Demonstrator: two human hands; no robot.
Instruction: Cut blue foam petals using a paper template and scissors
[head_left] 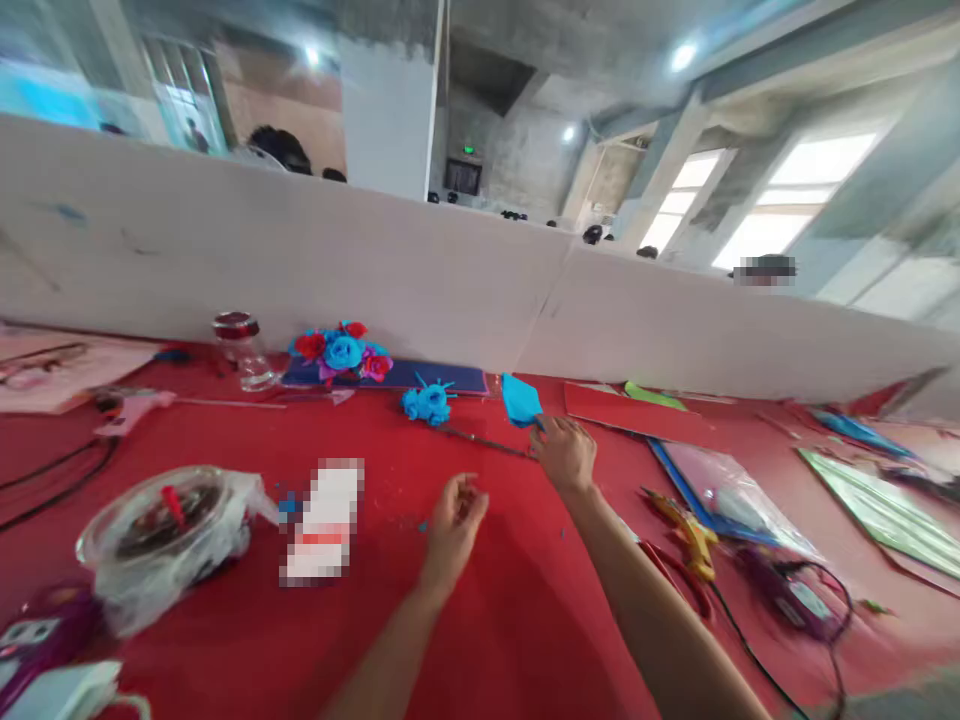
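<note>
My right hand (564,452) reaches out over the red table (495,620) and pinches a blue paper piece (520,400) at its lower corner. My left hand (454,525) hovers nearer to me with its fingers curled loosely; nothing shows in it. A blue paper flower (427,403) on a thin stick (484,441) lies just left of the right hand. A bunch of blue and red paper flowers (341,352) rests on a dark blue sheet (420,377) by the partition.
A white partition (450,280) closes the far edge. A glass jar (241,350) stands left of the flowers. A plastic-wrapped round container (165,535) sits at left. A yellow glue gun (694,535), cables and coloured paper sheets (630,412) lie at right.
</note>
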